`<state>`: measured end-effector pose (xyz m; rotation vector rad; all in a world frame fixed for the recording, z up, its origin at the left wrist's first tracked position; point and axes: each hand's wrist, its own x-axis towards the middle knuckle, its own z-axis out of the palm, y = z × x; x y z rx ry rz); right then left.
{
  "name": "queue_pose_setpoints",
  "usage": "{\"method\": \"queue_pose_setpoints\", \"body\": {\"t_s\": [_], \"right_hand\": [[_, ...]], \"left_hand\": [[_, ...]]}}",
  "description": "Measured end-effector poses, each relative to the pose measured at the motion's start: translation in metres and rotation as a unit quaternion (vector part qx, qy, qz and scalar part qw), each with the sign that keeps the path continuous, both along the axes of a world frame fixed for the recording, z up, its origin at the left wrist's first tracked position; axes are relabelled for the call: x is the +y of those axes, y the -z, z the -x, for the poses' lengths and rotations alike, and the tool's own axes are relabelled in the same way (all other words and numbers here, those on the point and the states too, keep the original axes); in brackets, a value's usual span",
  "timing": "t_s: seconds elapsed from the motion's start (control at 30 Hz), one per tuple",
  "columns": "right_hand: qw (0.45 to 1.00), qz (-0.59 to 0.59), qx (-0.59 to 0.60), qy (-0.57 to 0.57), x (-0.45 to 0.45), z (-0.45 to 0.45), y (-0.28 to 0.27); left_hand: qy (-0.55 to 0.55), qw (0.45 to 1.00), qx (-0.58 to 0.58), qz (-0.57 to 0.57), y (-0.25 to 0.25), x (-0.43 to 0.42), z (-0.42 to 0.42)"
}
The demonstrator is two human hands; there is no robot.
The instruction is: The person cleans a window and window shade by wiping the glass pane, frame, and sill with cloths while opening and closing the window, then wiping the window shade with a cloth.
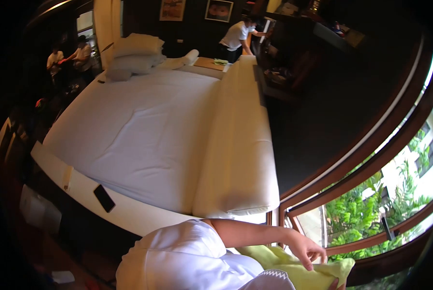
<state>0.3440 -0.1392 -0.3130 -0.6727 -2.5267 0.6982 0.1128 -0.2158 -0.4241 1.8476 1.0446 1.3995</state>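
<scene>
A yellow-green cloth (293,263) lies bunched low in the view, beside the window. My left hand (307,247) is over it, coming from the white sleeve, with its fingers loosely bent and apart. One fingertip reaches down to the cloth, and nothing shows in the grasp. Only some fingers of my right hand (338,284) appear at the bottom edge, closed on the cloth's near corner; the rest of that hand is out of view.
A bed with a white sheet (148,130) fills the middle, with a long thick cushion (238,145) along its right side. A phone (104,198) lies on the white ledge (129,212). Pillows (136,53) are stacked at the far end. A person (235,36) bends near the back wall.
</scene>
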Motion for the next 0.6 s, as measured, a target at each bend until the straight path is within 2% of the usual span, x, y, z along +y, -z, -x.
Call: {"method": "queue_pose_setpoints", "body": {"t_s": [0.03, 0.13, 0.2, 0.23, 0.33, 0.37, 0.47, 0.53, 0.6], "right_hand": [[0.999, -0.017, 0.001, -0.036, -0.002, -0.003, 0.002], [0.996, 0.070, -0.008, -0.055, -0.020, 0.003, -0.008], [0.999, -0.005, -0.001, -0.042, -0.037, 0.006, -0.029], [1.000, 0.010, -0.005, -0.002, -0.034, -0.003, -0.028], [0.993, 0.057, -0.017, 0.099, -0.017, -0.033, -0.017], [0.990, 0.069, -0.052, 0.108, -0.016, -0.040, -0.010], [0.979, 0.105, -0.139, 0.106, -0.013, -0.051, 0.015], [0.973, 0.128, -0.175, 0.073, -0.011, -0.058, 0.035], [0.977, 0.112, -0.170, 0.057, -0.008, -0.066, 0.043]], "left_hand": [[-0.111, 0.988, 0.066, -0.089, 0.007, 0.008, -0.007], [-0.086, 0.985, 0.020, -0.148, 0.003, 0.030, -0.030], [0.147, 0.988, -0.012, -0.039, -0.024, 0.026, -0.024], [0.155, 0.986, -0.041, 0.048, -0.049, 0.010, -0.022], [0.186, 0.970, -0.134, 0.076, -0.058, 0.015, -0.022], [0.179, 0.975, -0.118, 0.057, -0.061, 0.016, -0.021], [0.169, 0.978, -0.115, 0.052, -0.064, 0.023, -0.025], [0.184, 0.966, -0.161, 0.086, -0.064, 0.027, -0.028], [0.173, 0.959, -0.195, 0.106, -0.066, 0.028, -0.029]]}}
